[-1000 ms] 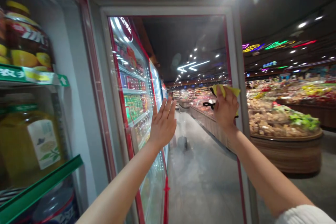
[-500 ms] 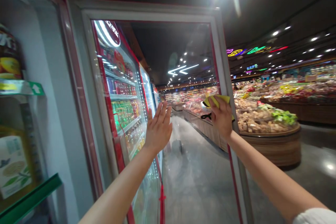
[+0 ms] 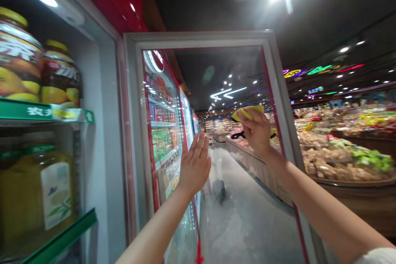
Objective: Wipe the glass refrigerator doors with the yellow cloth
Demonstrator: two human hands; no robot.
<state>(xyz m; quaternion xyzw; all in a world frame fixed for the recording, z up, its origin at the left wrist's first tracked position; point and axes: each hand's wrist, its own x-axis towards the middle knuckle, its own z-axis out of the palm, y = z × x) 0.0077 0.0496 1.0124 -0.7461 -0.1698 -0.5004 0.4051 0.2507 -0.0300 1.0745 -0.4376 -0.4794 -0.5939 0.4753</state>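
Note:
A glass door (image 3: 204,40) with a grey frame and red inner edging stands swung out from a drinks cooler. My left hand (image 3: 194,167) lies against the glass near its middle, fingers stretched and holding nothing. Higher up and to the right, my right hand (image 3: 256,132) grips a yellow cloth (image 3: 249,112) with a dark edge and has it on the glass. A black loop (image 3: 238,135) sticks out beside that hand; what it belongs to is mostly hidden.
Cooler shelves at the left hold dark-labelled bottles (image 3: 60,74) and a large yellowish bottle (image 3: 57,194) behind green rails (image 3: 62,239). Beyond the door are a grey aisle floor (image 3: 247,222) and a produce stand (image 3: 355,204) at the right.
My right hand with the yellow cloth has moved left, away from the door's right frame. My left hand stays spread at the glass. The view has turned left, showing more of the shelves.

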